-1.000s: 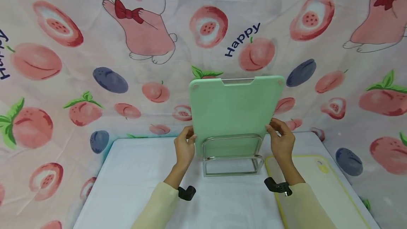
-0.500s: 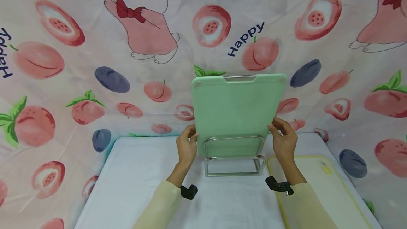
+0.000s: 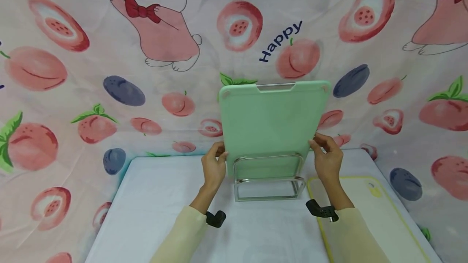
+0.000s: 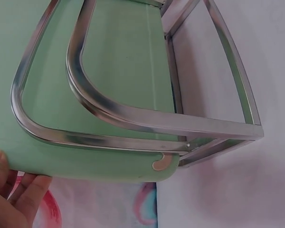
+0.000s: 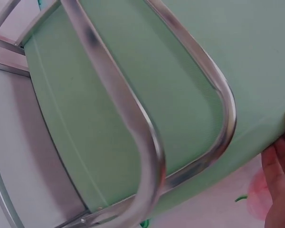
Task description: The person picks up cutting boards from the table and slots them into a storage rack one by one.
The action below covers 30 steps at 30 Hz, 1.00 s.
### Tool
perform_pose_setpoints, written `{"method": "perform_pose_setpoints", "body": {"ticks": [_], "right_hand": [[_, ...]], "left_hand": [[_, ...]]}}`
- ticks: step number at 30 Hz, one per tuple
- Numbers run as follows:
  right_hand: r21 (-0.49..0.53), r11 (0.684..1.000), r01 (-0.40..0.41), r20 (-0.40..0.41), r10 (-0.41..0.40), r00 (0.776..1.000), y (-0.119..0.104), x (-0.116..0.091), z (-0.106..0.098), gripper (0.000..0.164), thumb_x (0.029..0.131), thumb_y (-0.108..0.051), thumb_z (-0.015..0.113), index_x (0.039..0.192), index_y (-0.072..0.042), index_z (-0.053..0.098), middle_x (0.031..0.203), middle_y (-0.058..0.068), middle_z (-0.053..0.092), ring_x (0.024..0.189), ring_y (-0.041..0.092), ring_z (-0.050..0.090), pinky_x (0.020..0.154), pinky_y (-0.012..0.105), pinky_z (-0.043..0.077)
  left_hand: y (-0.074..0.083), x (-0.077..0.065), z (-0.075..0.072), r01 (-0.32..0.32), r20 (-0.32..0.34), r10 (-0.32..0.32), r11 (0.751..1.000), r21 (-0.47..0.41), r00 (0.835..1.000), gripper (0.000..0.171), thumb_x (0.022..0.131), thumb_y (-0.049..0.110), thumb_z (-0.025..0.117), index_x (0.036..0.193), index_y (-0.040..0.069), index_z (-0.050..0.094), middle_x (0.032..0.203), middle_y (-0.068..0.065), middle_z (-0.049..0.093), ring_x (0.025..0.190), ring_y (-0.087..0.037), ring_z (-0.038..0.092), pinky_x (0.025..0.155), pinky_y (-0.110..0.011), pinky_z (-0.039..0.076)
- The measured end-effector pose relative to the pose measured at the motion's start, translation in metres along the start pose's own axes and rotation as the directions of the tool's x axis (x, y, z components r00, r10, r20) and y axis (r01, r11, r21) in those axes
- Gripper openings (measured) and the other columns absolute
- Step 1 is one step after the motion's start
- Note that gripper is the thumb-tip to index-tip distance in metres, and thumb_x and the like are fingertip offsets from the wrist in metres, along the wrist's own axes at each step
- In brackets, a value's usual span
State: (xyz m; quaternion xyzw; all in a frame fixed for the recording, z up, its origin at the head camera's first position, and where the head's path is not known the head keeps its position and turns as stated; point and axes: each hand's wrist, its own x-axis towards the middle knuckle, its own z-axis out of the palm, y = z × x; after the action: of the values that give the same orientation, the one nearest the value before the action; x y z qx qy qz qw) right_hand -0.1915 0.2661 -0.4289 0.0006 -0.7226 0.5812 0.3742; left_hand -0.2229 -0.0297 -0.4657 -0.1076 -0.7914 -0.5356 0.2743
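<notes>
A green cutting board (image 3: 270, 121) stands upright in a silver metal rack (image 3: 268, 199), its lower end behind the rack's bent front bars. My left hand (image 3: 213, 165) pinches the board's left edge, thumb on the front and fingers behind. On the other side my right hand (image 3: 326, 159) pinches the right edge the same way. In the left wrist view the board (image 4: 118, 61) reaches down to the rack's base, with a small tan corner pad showing. The right wrist view has the rack's curved bars (image 5: 154, 156) crossing in front of the board.
A white cutting board with a yellow rim (image 3: 380, 214) lies flat at the right, partly under my right forearm. White cloth covers the table (image 3: 164, 198). Behind it hangs a fruit-and-rabbit printed curtain (image 3: 146, 88). Black bands with cameras sit on both wrists.
Both hands keep their pinch on the green cutting board, and it stays in the rack. Only the head view shifts slightly.
</notes>
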Motion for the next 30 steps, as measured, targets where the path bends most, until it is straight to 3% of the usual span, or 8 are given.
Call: {"method": "perform_pose_setpoints", "body": {"ticks": [11, 19, 27, 30], "right_hand": [[0.057, 0.996, -0.072, -0.015, 0.073, 0.997, 0.007, 0.007, 0.007, 0.015, 0.083, 0.01, 0.068, 0.097, 0.016, 0.065, 0.086, 0.02, 0.067, 0.074, 0.007, 0.062, 0.069, 0.015, 0.052], [0.039, 0.994, -0.104, -0.039, 0.106, 0.994, 0.038, 0.014, 0.011, 0.016, 0.085, 0.0, 0.07, 0.098, 0.01, 0.068, 0.082, -0.007, 0.067, 0.073, 0.002, 0.061, 0.069, 0.014, 0.051], [0.045, 0.992, -0.115, -0.054, 0.118, 0.992, 0.044, 0.014, 0.012, 0.018, 0.085, -0.003, 0.071, 0.1, 0.008, 0.069, 0.083, -0.011, 0.067, 0.074, 0.001, 0.062, 0.069, 0.014, 0.052], [0.058, 0.991, -0.117, -0.034, 0.119, 0.992, 0.039, 0.014, 0.011, 0.018, 0.086, -0.001, 0.069, 0.1, 0.01, 0.068, 0.085, -0.007, 0.067, 0.074, 0.002, 0.062, 0.069, 0.014, 0.052]], "left_hand": [[-0.001, 0.008, 0.001, 0.066, 0.005, -0.066, 0.998, -0.009, 0.998, 0.018, 0.08, -0.009, 0.071, 0.094, 0.001, 0.068, 0.083, -0.013, 0.068, 0.068, -0.026, 0.066, 0.059, -0.032, 0.056], [0.0, 0.015, 0.005, 0.092, -0.021, -0.092, 0.996, -0.008, 0.996, 0.015, 0.08, -0.008, 0.072, 0.093, -0.001, 0.069, 0.081, -0.013, 0.068, 0.068, -0.025, 0.066, 0.058, -0.03, 0.055], [0.0, 0.015, 0.007, 0.103, -0.03, -0.103, 0.995, -0.009, 0.994, 0.015, 0.079, -0.007, 0.073, 0.091, 0.0, 0.07, 0.08, -0.012, 0.069, 0.068, -0.025, 0.067, 0.059, -0.03, 0.056], [0.0, 0.015, 0.007, 0.102, -0.029, -0.102, 0.995, -0.005, 0.994, 0.015, 0.079, -0.007, 0.073, 0.092, 0.0, 0.069, 0.081, -0.013, 0.069, 0.069, -0.026, 0.067, 0.06, -0.031, 0.056]]}}
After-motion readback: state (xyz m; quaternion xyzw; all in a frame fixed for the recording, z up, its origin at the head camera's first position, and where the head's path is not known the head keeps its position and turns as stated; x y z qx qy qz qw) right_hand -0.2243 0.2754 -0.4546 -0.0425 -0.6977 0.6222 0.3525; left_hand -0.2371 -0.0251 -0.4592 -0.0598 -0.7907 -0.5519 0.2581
